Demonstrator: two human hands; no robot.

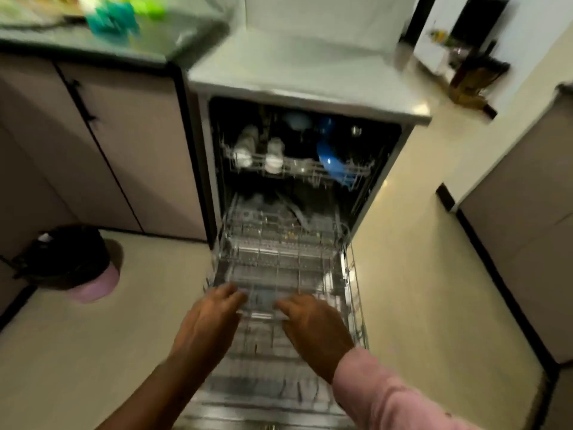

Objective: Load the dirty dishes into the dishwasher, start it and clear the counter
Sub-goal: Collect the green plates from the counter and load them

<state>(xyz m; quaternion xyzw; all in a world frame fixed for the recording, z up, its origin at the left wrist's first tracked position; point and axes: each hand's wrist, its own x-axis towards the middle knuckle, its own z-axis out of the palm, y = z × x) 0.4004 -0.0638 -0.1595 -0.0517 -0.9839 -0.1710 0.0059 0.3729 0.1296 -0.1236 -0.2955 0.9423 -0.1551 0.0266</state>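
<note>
The dishwasher (297, 76) stands open with its door (266, 395) folded down flat. Its wire lower rack (279, 256) is slid partway out over the door and looks nearly bare. In the upper rack (297, 170) are a blue bowl (333, 162) and upturned clear glasses (274, 156). My left hand (207, 324) and my right hand (316, 330) reach side by side to the lower rack's front rail, with their fingers stretched out over it. Neither hand holds a dish. The picture is motion-blurred.
The kitchen counter (93, 45) at upper left carries blurred teal and green items (114, 17). Brown cabinets run below it. A pink bin with a black liner (74, 265) stands on the floor to the left. Another cabinet (527, 243) lines the right side.
</note>
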